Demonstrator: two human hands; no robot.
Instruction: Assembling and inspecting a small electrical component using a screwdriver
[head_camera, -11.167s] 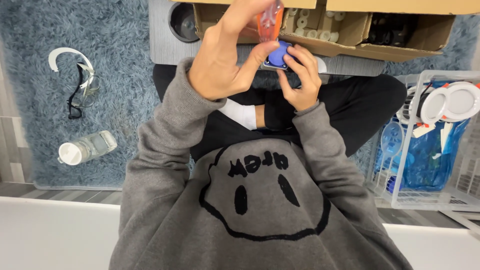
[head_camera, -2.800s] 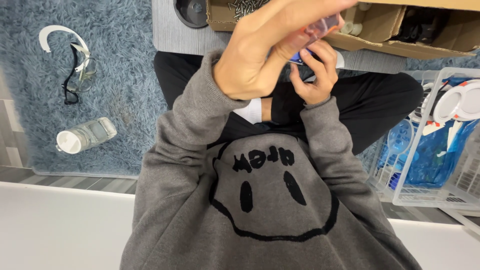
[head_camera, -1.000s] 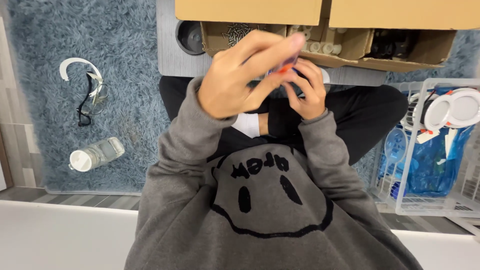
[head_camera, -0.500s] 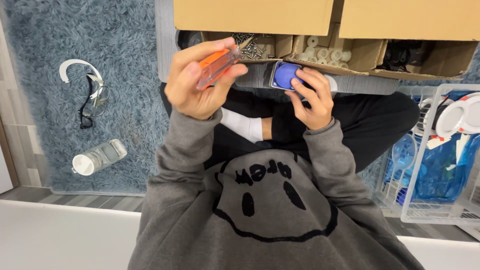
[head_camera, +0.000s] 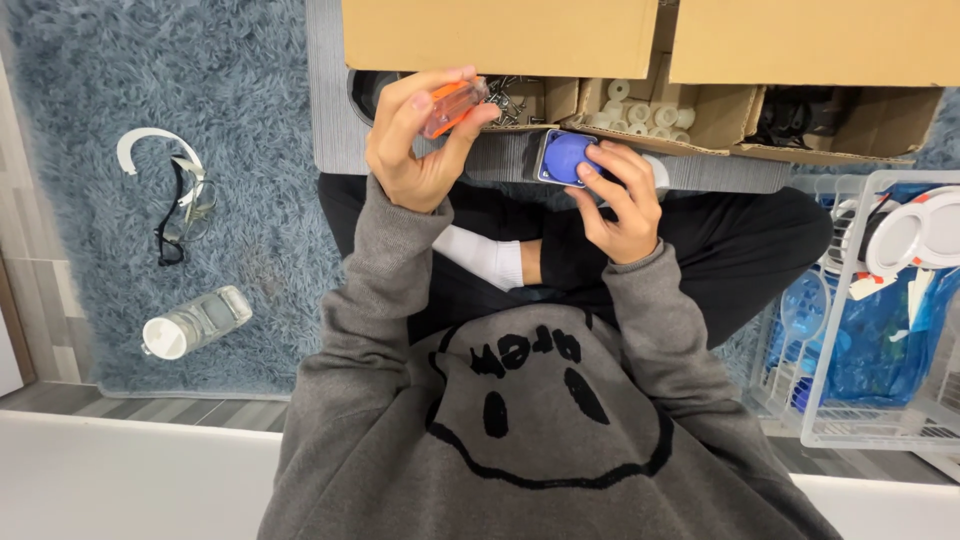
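Left hand (head_camera: 415, 150) pinching orange clear-ended tool (head_camera: 452, 105), tip hidden by fingers, right hand (head_camera: 620, 205) clasping half-covered blue part (head_camera: 565, 157)

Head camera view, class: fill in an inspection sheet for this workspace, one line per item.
Surface: shaggy blue rug; grey mat under the boxes.
Job's things: orange clear-bodied tool; blue round part with a dark square base.
Clutter: clear bottle, safety glasses, cardboard boxes holding screws, white rollers and black parts.
Hands: left hand holds the tool; right hand holds the blue part.
Cables: nothing seen.
Surroundings: white wire basket with blue bag and white round fittings; grey sweatshirt.
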